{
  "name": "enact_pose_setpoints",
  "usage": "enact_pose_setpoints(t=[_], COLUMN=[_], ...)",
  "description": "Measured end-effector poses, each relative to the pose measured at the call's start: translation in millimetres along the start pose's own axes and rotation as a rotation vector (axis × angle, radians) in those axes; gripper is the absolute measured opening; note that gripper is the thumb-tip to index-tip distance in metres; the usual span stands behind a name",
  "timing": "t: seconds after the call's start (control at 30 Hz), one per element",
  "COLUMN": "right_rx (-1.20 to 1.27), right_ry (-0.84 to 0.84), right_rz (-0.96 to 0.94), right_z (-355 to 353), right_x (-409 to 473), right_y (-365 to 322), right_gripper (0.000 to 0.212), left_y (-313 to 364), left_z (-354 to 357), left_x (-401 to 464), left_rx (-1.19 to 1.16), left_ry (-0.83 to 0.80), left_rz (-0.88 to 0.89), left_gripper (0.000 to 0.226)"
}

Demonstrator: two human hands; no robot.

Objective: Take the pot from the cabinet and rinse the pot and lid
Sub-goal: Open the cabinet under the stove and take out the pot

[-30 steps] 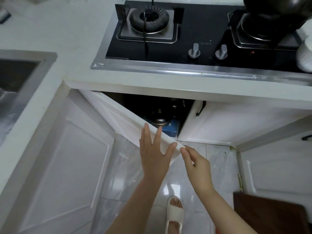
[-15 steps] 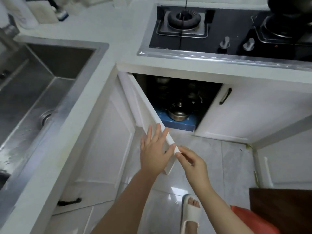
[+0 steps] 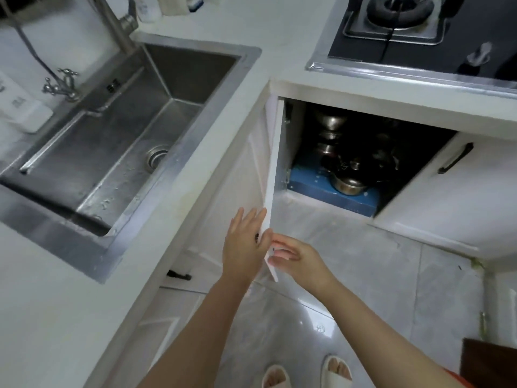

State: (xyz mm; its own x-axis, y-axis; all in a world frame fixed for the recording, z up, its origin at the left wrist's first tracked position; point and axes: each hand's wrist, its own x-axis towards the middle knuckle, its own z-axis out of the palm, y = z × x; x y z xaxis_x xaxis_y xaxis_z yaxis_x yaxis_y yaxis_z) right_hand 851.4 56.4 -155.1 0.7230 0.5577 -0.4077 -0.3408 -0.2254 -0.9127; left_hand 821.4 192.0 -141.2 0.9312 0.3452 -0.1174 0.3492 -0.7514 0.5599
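While the cabinet door (image 3: 272, 169) stands wide open, both hands are at its lower front edge. The left hand (image 3: 244, 245) lies flat on the outside of the door with straight fingers, and the thumb rests at the door's edge. The right hand (image 3: 296, 257) is on the other side of the edge, and its fingers pinch the thin edge of the door.

Past the door, inside the dark cabinet (image 3: 363, 152), a shiny metal pot (image 3: 349, 184) with its lid on sits on a blue box (image 3: 333, 196). Neither hand touches the pot. More metal pots (image 3: 330, 133) are stacked behind it, deeper in the cabinet, but it is too dark to see them well.

Left of the door is a steel sink (image 3: 134, 121) set in the white counter (image 3: 56, 303), with a tap (image 3: 117, 26) at its far side. Above the cabinet is a black stove (image 3: 419, 32). Right of the opening is a second door with a black handle (image 3: 456, 158). Below the door, on the grey floor (image 3: 377, 275), two feet in pale slippers (image 3: 307, 372) point forward.
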Motion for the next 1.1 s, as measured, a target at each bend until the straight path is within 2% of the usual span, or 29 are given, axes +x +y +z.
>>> enact_pose_setpoints(t=[0.1,0.2,0.4,0.5,0.57,0.63,0.77,0.87,1.1], right_rx=[-0.068,-0.073,-0.085,-0.048,-0.06,-0.084,-0.132,-0.137,-0.208], right_ry=[-0.053,-0.003,-0.021,0.004,0.017,0.028,0.055,0.058,0.085], right_rz=[0.034,0.052,0.04,0.033,0.037,0.04,0.071,0.095,0.089], right_z=[7,3,-13,-20,-28,-40,-69,-91,-137], right_x=[12,19,32,38,40,40,36,34,41], right_y=[-2,0,2,1,0,-2,-3,-2,0], right_gripper=[0.047,0.043,0.039,0.037,0.035,0.033,0.038,0.041,0.047], left_y=[-5,-4,1,7,11,17,27,30,65], left_z=[-2,-3,-11,-12,-9,-3,13,21,62], left_x=[-1,2,-3,1,3,4,7,14,46], left_rx=[0.015,0.07,-0.05,-0.165,-0.227,-0.27,-0.324,-0.378,-0.539], left_ry=[0.132,0.344,0.528,0.514,0.541,0.59,0.67,0.672,0.365], left_rz=[-0.065,-0.059,-0.462,-0.727,-0.806,-0.814,-0.766,-0.707,-0.554], left_gripper=[0.038,0.028,0.019,0.016,0.018,0.021,0.042,0.055,0.07])
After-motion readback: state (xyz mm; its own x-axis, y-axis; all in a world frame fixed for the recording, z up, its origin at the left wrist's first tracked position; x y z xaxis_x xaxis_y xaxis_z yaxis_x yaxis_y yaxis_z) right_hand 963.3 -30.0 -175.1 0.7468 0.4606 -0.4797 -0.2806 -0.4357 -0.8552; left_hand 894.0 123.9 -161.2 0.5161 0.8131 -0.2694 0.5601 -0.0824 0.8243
